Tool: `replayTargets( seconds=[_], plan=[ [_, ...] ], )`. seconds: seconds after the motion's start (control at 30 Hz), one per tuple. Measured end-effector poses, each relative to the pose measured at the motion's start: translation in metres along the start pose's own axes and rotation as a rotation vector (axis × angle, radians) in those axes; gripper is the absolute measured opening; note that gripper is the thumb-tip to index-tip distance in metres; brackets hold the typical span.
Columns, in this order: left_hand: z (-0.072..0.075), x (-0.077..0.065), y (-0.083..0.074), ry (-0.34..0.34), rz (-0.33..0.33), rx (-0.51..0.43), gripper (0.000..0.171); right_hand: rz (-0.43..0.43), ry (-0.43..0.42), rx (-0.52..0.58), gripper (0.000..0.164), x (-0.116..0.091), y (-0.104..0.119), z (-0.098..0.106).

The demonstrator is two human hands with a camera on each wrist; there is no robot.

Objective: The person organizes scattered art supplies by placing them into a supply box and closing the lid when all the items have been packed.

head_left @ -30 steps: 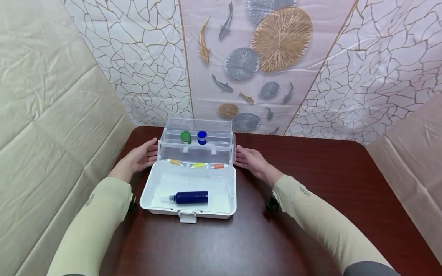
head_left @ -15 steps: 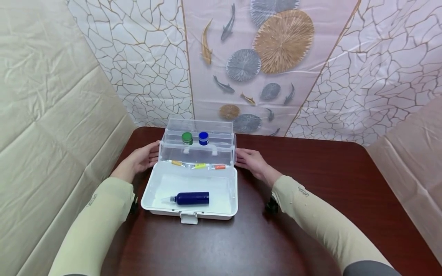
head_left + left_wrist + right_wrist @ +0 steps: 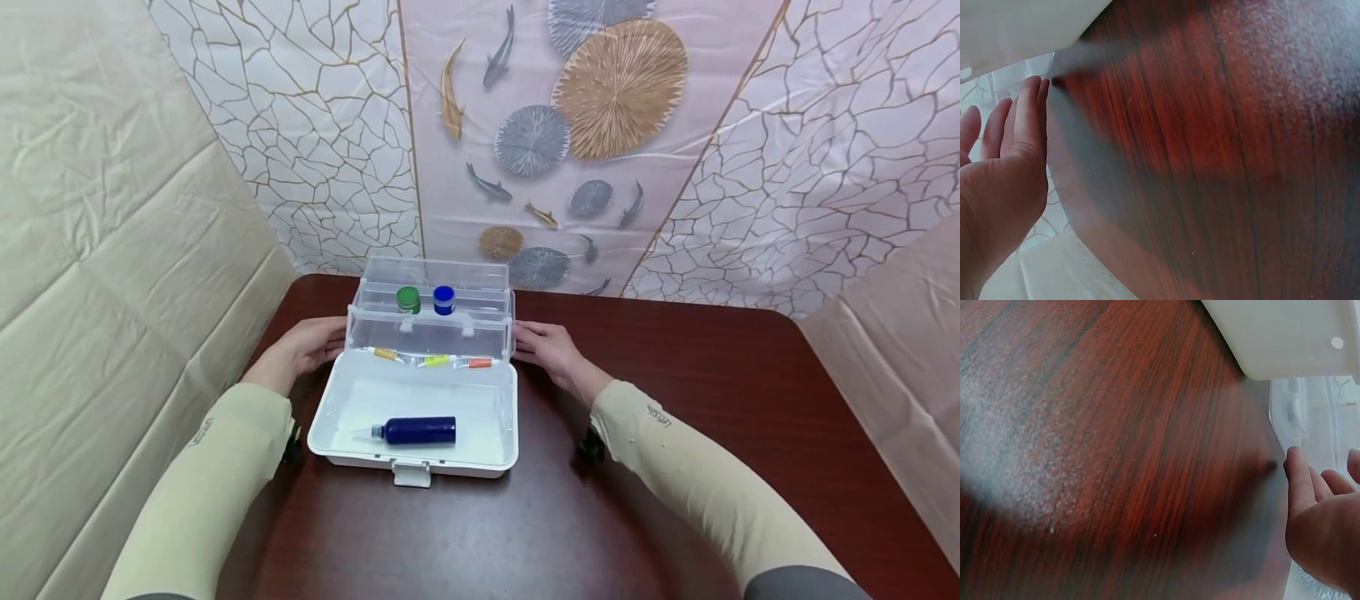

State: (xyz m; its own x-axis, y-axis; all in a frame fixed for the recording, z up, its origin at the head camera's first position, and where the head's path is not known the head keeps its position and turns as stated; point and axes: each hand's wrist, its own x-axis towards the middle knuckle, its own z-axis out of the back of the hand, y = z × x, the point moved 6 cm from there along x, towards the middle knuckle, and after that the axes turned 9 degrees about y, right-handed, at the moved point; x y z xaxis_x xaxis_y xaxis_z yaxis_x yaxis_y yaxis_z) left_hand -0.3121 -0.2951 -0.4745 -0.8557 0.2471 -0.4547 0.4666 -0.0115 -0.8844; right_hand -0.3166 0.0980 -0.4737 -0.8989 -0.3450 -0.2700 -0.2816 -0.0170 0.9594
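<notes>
A white storage box lies opened on the table, its clear lid and trays raised at the back. My left hand is at the lid's left side, fingers extended, fingertips right at the clear plastic. On the opposite side my right hand reaches to the lid's edge with loosely straight fingers. Inside the white base lies a dark blue bottle with a pointed nozzle. A green-lidded jar and a blue jar sit in the trays. Three paint tubes lie in a row below them.
The box stands on a dark red-brown wooden table. A white latch sticks out at its front. Behind the table hangs a patterned cloth; a beige cloth closes off the left side.
The left hand's fingers have come down and inward against the lid's side. The right hand has edged slightly closer to the lid. The box's contents keep their places.
</notes>
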Motion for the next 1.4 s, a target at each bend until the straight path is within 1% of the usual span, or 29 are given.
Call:
replayTargets(
  seconds=[0.07, 0.27, 0.47, 0.57, 0.67, 0.8, 0.9, 1.0, 1.13, 1.27, 1.4],
  plan=[
    [0.000, -0.001, -0.001, 0.002, -0.010, 0.005, 0.056, 0.001, -0.005, -0.001, 0.044, 0.001, 0.001, 0.000],
    [0.003, -0.003, 0.000, -0.041, -0.011, 0.019, 0.054, 0.003, -0.013, 0.008, 0.043, 0.005, 0.000, 0.000],
    [0.005, -0.003, -0.002, -0.079, -0.017, 0.032, 0.054, 0.036, -0.018, 0.004, 0.042, 0.006, 0.004, 0.000],
    [0.004, -0.004, -0.004, -0.084, -0.029, 0.025, 0.054, 0.060, -0.019, 0.010, 0.042, 0.007, 0.007, 0.001],
    [0.005, -0.005, -0.006, -0.084, -0.053, 0.015, 0.053, 0.095, -0.012, 0.016, 0.043, 0.008, 0.009, 0.001],
    [0.005, -0.006, -0.008, -0.060, -0.093, -0.018, 0.052, 0.135, -0.011, 0.013, 0.042, 0.009, 0.012, 0.002],
    [0.005, -0.007, -0.009, -0.038, -0.126, -0.038, 0.053, 0.159, -0.025, -0.010, 0.042, 0.008, 0.014, 0.003],
    [0.006, -0.007, -0.011, -0.031, -0.168, -0.051, 0.053, 0.195, -0.030, -0.040, 0.041, 0.006, 0.019, 0.003],
    [0.007, -0.010, -0.014, -0.036, -0.223, -0.063, 0.053, 0.243, -0.024, -0.086, 0.041, 0.003, 0.026, 0.001],
    [0.007, -0.013, -0.017, -0.047, -0.258, -0.072, 0.054, 0.284, -0.025, -0.128, 0.040, 0.000, 0.032, 0.001],
    [0.007, -0.018, -0.022, -0.064, -0.288, -0.059, 0.055, 0.326, -0.045, -0.205, 0.039, -0.004, 0.037, 0.001]
  ],
)
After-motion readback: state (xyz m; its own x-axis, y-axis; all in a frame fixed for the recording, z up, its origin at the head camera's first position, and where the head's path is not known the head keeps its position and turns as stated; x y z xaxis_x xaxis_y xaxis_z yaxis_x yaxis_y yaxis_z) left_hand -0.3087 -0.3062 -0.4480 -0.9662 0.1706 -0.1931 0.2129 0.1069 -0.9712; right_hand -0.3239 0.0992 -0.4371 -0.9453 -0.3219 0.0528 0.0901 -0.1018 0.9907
